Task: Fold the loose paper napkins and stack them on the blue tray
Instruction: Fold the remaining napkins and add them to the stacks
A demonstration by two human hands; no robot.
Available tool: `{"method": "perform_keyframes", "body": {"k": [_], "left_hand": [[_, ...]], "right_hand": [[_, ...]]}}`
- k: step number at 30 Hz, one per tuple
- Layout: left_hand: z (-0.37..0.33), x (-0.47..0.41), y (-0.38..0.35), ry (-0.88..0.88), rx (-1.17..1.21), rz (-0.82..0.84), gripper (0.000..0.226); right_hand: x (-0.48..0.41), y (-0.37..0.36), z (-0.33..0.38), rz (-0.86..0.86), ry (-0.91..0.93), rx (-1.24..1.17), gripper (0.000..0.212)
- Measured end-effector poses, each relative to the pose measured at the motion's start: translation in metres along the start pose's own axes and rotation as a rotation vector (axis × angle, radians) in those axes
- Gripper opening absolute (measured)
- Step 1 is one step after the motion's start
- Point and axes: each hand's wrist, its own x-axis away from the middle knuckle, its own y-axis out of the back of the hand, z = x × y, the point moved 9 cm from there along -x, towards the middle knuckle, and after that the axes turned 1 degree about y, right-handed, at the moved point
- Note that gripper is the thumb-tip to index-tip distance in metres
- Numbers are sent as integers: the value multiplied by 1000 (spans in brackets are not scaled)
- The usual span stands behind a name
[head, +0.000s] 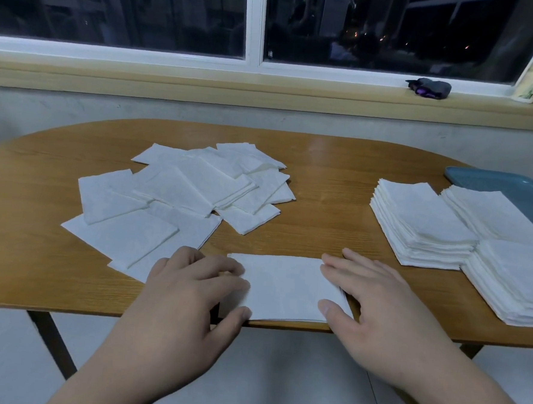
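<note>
Pressing down with left hand (188, 290) and right hand (374, 305), fingers relaxed, on opposite ends of one folded napkin (285, 287) at the table (332, 181) near edge, loose napkins (181, 193) heaped behind-left, folded stacks (423, 224) far right against the blue tray (509, 188).

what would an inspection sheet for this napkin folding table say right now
surface: wooden table, bare wood showing between the piles
job's things: loose napkins heaped at the left; one napkin at the near edge; three folded stacks at the right; blue tray far right, its near part hidden by stacks, so which stacks sit on it cannot be told
clutter: dark bundle on the sill
grippers: left hand rests on the napkin's left end; right hand lies flat on its right end
cables: nothing seen
surroundings: window, dark outside; pale tiled floor
</note>
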Motion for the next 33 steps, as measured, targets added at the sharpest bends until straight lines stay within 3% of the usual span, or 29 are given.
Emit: {"method": "perform_keyframes", "body": {"k": [6,13,19,25,30,33], "left_hand": [[0,1,1,-17,14,5,26],[11,12,8,36,-12,42,26],[17,22,15,45,-16,44,31],[20,22,18,41,40,11,31],[25,22,19,29,94,-17,29],[27,22,18,26,115,-11,28]], "right_hand": [[1,8,1,-81,33,-106,40],[-16,23,41,-139,115,-304,22],[-71,14,121,49,260,-227,24],[-133,-16,160,153,205,-99,18],[-162,-31,171,143,121,-18,39],[-167,-40,174,148,96,-44,29]]}}
